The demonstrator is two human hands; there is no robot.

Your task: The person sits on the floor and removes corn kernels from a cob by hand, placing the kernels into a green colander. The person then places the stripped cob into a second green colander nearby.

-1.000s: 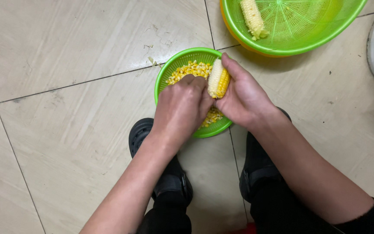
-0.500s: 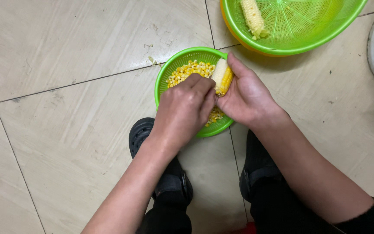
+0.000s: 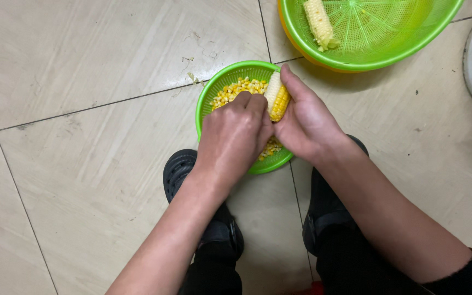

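- The right hand (image 3: 307, 123) is curled around a corn cob (image 3: 277, 97), forefinger stretched along the cob's far side, palm facing inward; the fingers are closed on it in a firm grasp.
- The cob sits tilted, its bare pale end up and away from the person, its yellow kernelled part lower, held directly above a small green bowl (image 3: 207, 104).
- The left hand (image 3: 235, 136) is knuckles-up, fingers bent into a loose fist, fingertips pressed against the cob's left side where kernels meet the stripped part. The thumb is hidden under the hand, so how it grips cannot be told.
- Both forearms come in from the bottom edge and converge over the bowl, wrists nearly straight.
- Loose yellow kernels (image 3: 237, 88) lie in the bowl, partly covered by the hands.
- The bowl rests on a beige tiled floor (image 3: 83, 65), just ahead of two black shoes (image 3: 178, 169).
- A large green basket (image 3: 405, 38) stands beyond, apart from the bowl, with a stripped cob (image 3: 319, 23) inside.
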